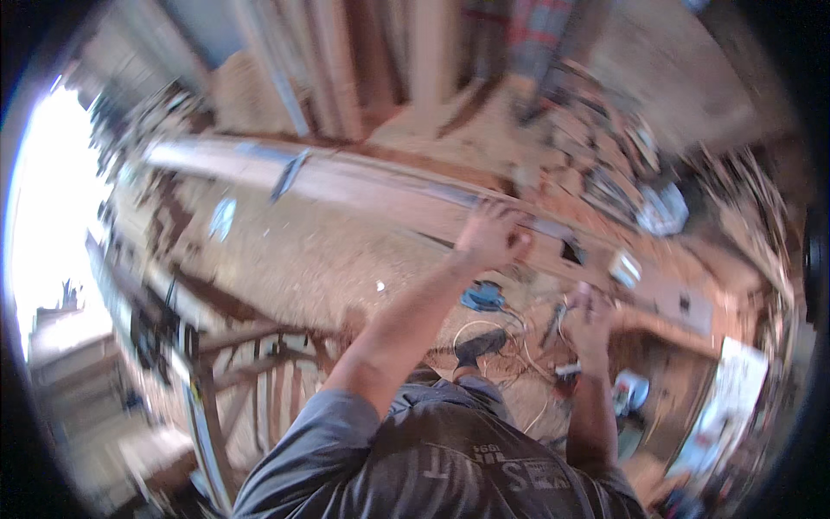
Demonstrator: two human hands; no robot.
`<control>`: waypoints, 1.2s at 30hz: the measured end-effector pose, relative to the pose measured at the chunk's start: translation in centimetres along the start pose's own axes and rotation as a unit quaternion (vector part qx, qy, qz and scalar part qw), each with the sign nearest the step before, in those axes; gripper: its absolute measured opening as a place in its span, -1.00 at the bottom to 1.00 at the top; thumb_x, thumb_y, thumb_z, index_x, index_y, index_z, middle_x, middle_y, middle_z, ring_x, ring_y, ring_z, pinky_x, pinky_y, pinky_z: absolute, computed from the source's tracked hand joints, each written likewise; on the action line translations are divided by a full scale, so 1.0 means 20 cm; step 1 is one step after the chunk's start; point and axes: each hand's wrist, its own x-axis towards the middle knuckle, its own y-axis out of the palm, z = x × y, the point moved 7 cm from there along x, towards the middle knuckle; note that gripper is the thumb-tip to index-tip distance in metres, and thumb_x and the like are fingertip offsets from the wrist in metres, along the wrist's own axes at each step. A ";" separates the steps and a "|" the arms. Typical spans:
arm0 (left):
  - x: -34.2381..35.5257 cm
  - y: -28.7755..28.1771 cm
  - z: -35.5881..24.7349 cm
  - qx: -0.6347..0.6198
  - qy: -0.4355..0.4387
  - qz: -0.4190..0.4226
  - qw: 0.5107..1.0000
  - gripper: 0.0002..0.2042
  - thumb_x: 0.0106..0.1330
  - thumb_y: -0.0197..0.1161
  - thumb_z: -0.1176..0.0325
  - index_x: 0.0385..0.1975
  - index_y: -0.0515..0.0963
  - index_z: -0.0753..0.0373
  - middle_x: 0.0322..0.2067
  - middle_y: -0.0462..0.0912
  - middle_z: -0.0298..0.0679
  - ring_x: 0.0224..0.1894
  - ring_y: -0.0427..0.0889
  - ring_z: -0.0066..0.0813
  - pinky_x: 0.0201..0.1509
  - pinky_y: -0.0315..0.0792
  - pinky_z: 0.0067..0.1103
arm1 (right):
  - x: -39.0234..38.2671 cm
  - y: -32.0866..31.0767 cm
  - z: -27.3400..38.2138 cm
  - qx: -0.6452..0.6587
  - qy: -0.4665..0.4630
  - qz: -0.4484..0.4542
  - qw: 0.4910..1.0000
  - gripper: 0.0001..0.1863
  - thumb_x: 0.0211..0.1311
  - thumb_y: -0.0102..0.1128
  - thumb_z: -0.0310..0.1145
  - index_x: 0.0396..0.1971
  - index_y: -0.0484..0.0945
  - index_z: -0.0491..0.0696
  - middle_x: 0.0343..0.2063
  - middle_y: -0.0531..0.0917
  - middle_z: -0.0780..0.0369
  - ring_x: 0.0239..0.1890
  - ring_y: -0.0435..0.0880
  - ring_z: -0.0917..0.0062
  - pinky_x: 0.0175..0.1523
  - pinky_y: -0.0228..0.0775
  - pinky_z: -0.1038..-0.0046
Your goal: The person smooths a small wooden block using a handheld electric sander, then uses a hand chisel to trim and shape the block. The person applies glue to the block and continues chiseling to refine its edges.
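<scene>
A long wooden plank bench (372,186) runs from the far left to the right in front of me. My left hand (494,235) lies over its middle, palm down, with the thumb apart from the fingers. Beside that hand a narrow grey-blue strip (550,228) lies along the wood. At the near edge, further right, my right hand (590,322) is blurred; whether it grips anything I cannot make out. Past it, a small white block (625,268) sits on top near a dark rectangular gap (571,252). A dark flat tool (290,176) crosses the bench's left part.
A blue power tool (482,296) with a looped cord lies on the floor by my shoe (480,346). Wood offcuts (596,147) are heaped beyond the bench. A wooden frame (268,355) stands at left, and boards (341,69) lean at the back.
</scene>
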 end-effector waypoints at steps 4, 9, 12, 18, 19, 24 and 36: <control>0.03 0.02 0.09 0.053 0.011 0.076 0.996 -0.47 0.41 0.28 -0.02 0.28 0.58 0.15 0.33 0.59 -0.09 0.44 0.44 -0.03 0.59 0.14 -0.01 | -0.13 -0.08 0.32 0.071 0.125 0.003 0.990 -0.64 0.73 -0.06 -0.23 0.25 0.55 -0.10 -0.27 0.80 0.10 -0.32 0.76 0.25 -0.13 0.63 0.21; 0.09 -0.07 0.09 -0.021 -0.003 0.076 0.997 -0.55 0.42 0.31 0.10 0.23 0.61 0.15 0.25 0.66 -0.11 0.37 0.51 0.01 0.52 0.24 -0.04 | -0.15 -0.32 0.21 0.085 0.093 -0.139 0.982 -0.60 0.78 -0.17 -0.29 0.39 0.50 -0.07 0.01 0.79 0.10 -0.12 0.78 0.53 0.04 0.63 0.40; 0.06 -0.08 0.13 -0.003 0.019 0.019 1.000 -0.60 0.43 0.32 0.13 0.17 0.63 0.18 0.19 0.69 -0.10 0.32 0.55 0.03 0.49 0.27 -0.05 | 0.09 -0.50 0.25 0.068 0.035 -0.092 0.993 -0.61 0.75 -0.12 -0.41 0.40 0.49 -0.09 0.22 0.71 0.11 0.09 0.76 0.47 0.20 0.59 0.41; 0.10 -0.13 0.10 0.059 0.023 -0.007 0.998 -0.59 0.39 0.37 0.13 0.10 0.64 0.25 0.08 0.70 -0.02 0.24 0.59 0.09 0.47 0.32 -0.06 | 1.01 -0.39 0.28 -0.112 -0.131 0.041 0.984 -0.67 0.63 0.11 -0.29 0.22 0.67 -0.05 0.25 0.69 0.07 0.29 0.67 0.14 0.33 0.53 0.19; 0.12 -0.14 0.09 0.056 0.013 0.005 0.998 -0.60 0.37 0.38 0.13 0.06 0.66 0.28 0.08 0.69 -0.01 0.24 0.59 0.08 0.48 0.31 -0.05 | 1.19 -0.26 0.24 -0.096 -0.121 0.119 0.981 -0.67 0.61 0.15 -0.23 0.19 0.71 -0.02 0.20 0.72 0.04 0.26 0.68 0.10 0.33 0.53 0.14; 0.16 -0.15 0.10 0.003 -0.002 0.045 0.999 -0.61 0.31 0.43 0.15 0.00 0.67 0.29 0.04 0.68 -0.03 0.22 0.59 0.08 0.44 0.34 -0.05 | 1.80 0.41 0.19 -0.208 -0.070 0.326 0.920 -0.57 0.45 0.30 0.06 -0.10 0.81 -0.03 -0.09 0.80 -0.03 0.00 0.78 0.06 0.08 0.61 0.07; 0.08 -0.13 0.21 -0.185 -0.061 0.112 0.974 -0.62 0.26 0.50 0.31 0.09 0.71 0.14 0.14 0.73 -0.14 0.30 0.65 -0.05 0.45 0.48 -0.07 | 1.62 2.52 -1.27 -0.208 0.093 0.559 0.797 -0.69 0.30 0.20 -0.33 -0.04 0.78 -0.06 -0.07 0.80 -0.05 -0.04 0.80 0.06 0.07 0.64 0.08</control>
